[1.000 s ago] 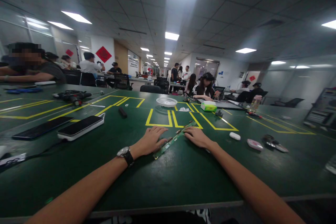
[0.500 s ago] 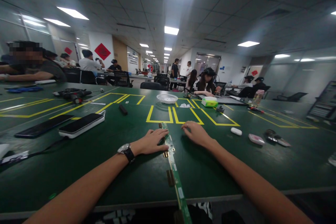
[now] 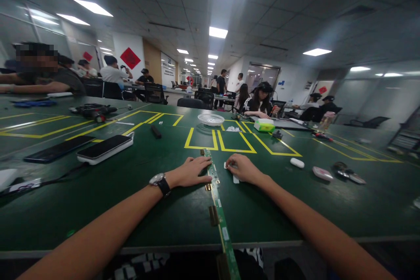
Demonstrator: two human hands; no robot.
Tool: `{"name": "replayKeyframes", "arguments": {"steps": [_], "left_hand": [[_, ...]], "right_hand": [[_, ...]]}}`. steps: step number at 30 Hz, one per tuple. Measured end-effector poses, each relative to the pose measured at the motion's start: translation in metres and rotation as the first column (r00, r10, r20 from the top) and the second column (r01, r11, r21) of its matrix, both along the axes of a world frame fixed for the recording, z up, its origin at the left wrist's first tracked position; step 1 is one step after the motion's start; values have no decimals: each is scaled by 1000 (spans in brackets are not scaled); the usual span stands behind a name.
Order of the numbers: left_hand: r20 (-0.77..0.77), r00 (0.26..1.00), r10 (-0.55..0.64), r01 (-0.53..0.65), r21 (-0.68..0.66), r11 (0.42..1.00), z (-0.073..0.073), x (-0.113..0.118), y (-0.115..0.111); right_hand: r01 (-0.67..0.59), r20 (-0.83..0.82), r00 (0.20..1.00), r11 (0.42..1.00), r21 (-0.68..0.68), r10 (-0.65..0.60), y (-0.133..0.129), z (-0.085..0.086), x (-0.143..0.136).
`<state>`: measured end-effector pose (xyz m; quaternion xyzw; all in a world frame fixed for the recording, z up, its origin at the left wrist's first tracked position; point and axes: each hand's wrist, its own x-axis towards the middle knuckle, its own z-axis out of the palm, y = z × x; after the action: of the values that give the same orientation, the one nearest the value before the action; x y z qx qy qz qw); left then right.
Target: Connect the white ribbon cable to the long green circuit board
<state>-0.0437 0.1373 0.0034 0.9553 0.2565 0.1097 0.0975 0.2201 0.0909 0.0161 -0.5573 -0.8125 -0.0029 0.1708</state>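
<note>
Left hand (image 3: 191, 172) on green circuit board (image 3: 221, 217)

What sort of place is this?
Probably an open-plan office or workroom: there are black office chairs, ceiling light panels and a wide green worktable marked with yellow tape.

A green counter (image 3: 183, 223) is marked out in yellow tape (image 3: 200, 148). A long, narrow circuit board (image 3: 220, 210) lies at its near middle, the near end reaching past the edge, and a small white piece (image 3: 236, 180) shows just to the right. On the left lie a dark phone (image 3: 59, 148) and a black-screened device (image 3: 105, 148) in white casing. A white basket (image 3: 211, 119) stands at the far middle, left of a green-and-white pack (image 3: 264, 125). A white oval case (image 3: 297, 163) and a pink case (image 3: 322, 173) sit right.
</note>
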Motion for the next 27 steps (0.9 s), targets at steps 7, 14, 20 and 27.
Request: {"name": "replayKeyframes", "arguments": {"steps": [7,14,20,27], "left_hand": [[3,1000,-17,17,-9,1000,-4,0,4],[-18,1000,-12,12,-1,1000,-4,1,4],[-12,999,-35,35,-6,999,-7,0,6],[-48,993,-104,103,-17,995,-6,2,7]], "right_hand": [[-76,-102,992,997,20,77,-7,-1,-23],[-120,-114,986,992,34,123,-10,1,-29],[-171,-128,976,984,48,175,-10,2,-28],[-286,-229,928,956,67,294,-7,0,-23]]}}
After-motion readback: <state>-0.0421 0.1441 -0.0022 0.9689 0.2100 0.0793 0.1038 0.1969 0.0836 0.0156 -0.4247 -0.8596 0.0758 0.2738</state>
